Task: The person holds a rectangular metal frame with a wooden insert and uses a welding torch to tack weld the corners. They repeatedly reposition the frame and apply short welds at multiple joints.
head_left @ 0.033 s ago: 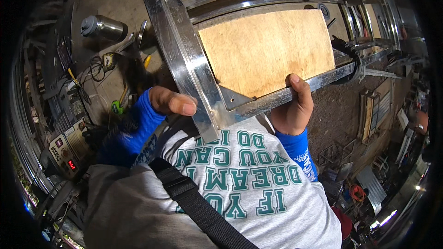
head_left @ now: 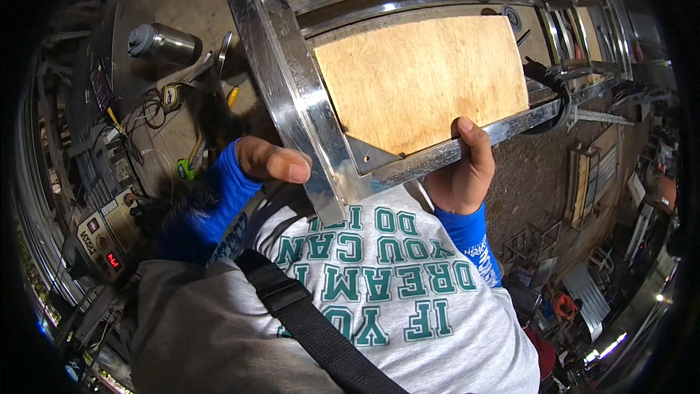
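Observation:
A shiny square-tube metal frame (head_left: 281, 66) spans the upper picture, its near corner against my shirt. A light plywood board (head_left: 426, 76) lies within that corner. A dark triangular plate with a small hole (head_left: 370, 157) sits at the corner, beside the board's edge. My right hand (head_left: 467, 175) grips the near rail, thumb on top by the board and fingers hidden underneath. At the outer side of the left tube, my left hand (head_left: 270, 160) rests closed with its thumb against the metal. Its other fingers are out of sight behind the thumb and tube.
Left of the frame lie a steel tumbler (head_left: 173, 45), a yellow-and-black tape measure (head_left: 172, 97) and loose cables. A box with a red lit display (head_left: 108, 237) stands at lower left. Something black (head_left: 558, 95) wraps the rail at right. Metal scraps clutter the right-hand floor.

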### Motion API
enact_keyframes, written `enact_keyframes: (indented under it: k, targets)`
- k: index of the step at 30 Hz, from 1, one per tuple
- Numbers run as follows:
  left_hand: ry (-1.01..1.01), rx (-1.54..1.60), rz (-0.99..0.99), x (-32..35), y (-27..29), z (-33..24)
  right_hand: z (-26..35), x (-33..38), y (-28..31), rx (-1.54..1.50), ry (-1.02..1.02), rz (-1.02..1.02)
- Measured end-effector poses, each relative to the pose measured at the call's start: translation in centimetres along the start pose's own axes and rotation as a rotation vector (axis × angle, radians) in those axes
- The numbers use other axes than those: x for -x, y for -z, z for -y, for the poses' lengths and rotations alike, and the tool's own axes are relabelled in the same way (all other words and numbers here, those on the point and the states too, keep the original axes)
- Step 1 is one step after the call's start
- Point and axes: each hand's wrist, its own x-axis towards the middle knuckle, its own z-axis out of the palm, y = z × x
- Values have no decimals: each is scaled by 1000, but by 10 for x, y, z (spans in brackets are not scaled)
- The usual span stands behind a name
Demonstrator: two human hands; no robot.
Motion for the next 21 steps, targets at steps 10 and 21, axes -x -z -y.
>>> enact_keyframes:
  k: [10, 21]
  targets:
    - [40, 17, 17, 6, 4, -1, -4, -9, 22, 143, 119, 104]
    - [88, 54, 63, 6, 10, -2, -6, 1, -3, 187, 135, 8]
